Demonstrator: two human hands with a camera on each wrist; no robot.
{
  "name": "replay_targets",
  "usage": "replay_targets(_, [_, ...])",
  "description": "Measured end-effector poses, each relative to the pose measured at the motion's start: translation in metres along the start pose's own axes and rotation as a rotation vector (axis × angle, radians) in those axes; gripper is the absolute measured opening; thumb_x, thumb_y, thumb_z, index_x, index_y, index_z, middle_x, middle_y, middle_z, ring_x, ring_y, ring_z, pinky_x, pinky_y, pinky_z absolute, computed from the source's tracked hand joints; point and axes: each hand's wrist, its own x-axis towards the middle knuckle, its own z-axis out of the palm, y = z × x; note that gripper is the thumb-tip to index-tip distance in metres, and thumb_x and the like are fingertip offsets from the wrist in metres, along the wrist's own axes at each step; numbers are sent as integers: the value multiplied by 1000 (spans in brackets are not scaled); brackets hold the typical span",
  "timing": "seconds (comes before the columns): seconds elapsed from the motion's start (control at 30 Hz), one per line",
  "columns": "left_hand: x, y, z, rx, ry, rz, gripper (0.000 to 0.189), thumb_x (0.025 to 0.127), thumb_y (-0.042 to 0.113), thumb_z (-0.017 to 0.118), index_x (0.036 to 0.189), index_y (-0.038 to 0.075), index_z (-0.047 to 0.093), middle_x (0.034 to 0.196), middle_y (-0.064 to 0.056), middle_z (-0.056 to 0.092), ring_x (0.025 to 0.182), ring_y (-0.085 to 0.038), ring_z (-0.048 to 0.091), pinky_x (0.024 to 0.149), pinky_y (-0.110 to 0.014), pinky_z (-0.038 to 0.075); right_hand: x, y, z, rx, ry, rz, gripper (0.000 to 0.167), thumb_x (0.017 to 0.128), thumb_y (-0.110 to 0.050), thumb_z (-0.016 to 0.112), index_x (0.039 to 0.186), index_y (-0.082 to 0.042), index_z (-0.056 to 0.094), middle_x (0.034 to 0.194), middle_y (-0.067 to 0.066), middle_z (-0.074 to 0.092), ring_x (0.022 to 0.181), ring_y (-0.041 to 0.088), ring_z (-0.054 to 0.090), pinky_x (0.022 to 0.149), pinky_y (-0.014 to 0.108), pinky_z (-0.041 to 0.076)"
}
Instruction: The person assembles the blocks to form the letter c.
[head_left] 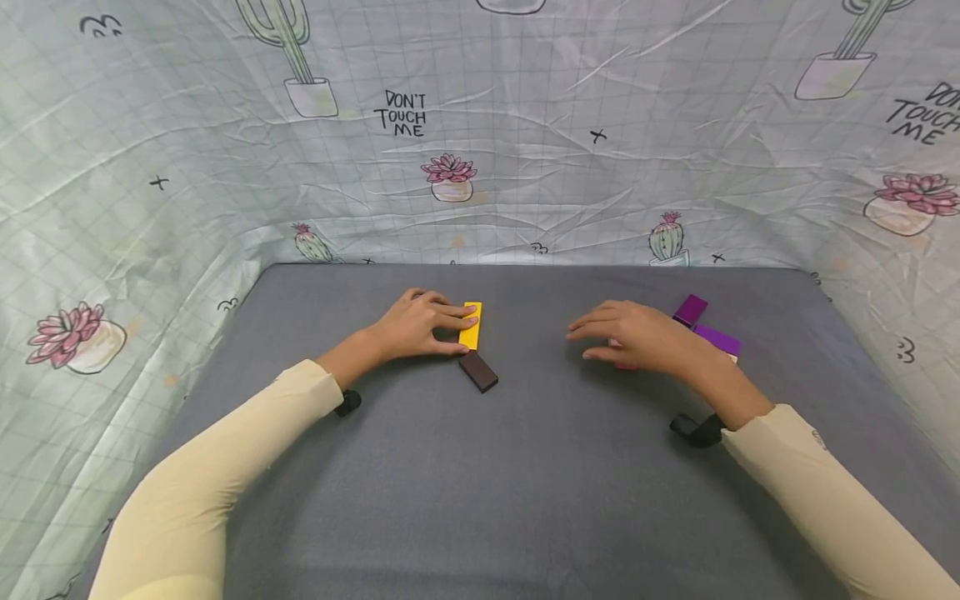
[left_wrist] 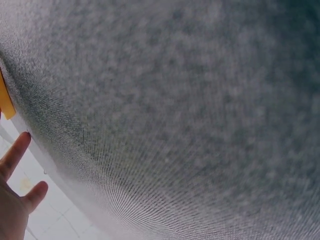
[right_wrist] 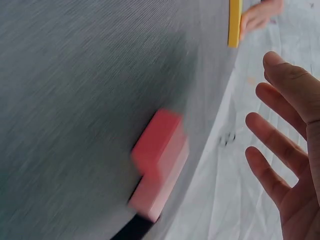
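Observation:
In the head view my left hand (head_left: 422, 325) holds a yellow block (head_left: 470, 327), thumb at its near end and fingertips over its top. The block lies on the grey surface, its near end against or very close to a dark brown block (head_left: 478, 372). My right hand (head_left: 633, 333) is above the surface, fingers spread and holding nothing. Below it, mostly hidden in the head view, are red and pink blocks; the right wrist view shows a red block (right_wrist: 157, 140) against a pinkish one (right_wrist: 160, 187), both blurred. Only the left hand's outer fingers (left_wrist: 17, 150) show in the left wrist view.
Beyond the right wrist lie two purple blocks (head_left: 691, 310) (head_left: 716, 340), with a pale piece (head_left: 734, 358) partly hidden beside the nearer one. A black strap (head_left: 696, 430) hangs below the right wrist. Patterned cloth (head_left: 525, 183) walls the back and sides.

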Motion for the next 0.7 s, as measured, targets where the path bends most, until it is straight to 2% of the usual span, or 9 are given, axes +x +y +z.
replay_targets(0.13, [0,-1,2,-7,-6,-9,61,94,60,64,147,34,53,150,14,51,132,-26,51,112,-64,29,-22,5,-5,21,24,61,34,86,-14,82,119,-8,76,122,4,72,113,27,66,95,49,52])
replay_targets(0.33, [0,-1,2,-20,-4,-16,61,93,61,64,147,34,53,150,14,51,132,-26,50,111,-63,30,-48,11,-5,28,10,162,38,88,-17,81,124,-10,74,122,5,73,112,26,67,94,49,53])
replay_targets(0.53, [0,-2,3,-22,2,-10,61,93,62,64,146,34,54,149,14,52,132,-25,50,111,-64,30,-63,13,-2,8,0,204,35,84,-12,83,118,-12,77,110,2,75,102,25,68,87,48,56])
replay_targets(0.7, [1,-4,4,-5,3,-4,61,93,65,61,146,36,53,149,16,51,131,-24,51,110,-63,31,-71,11,-1,-1,-23,234,34,85,-13,83,119,-13,77,110,0,75,106,29,67,89,50,55])
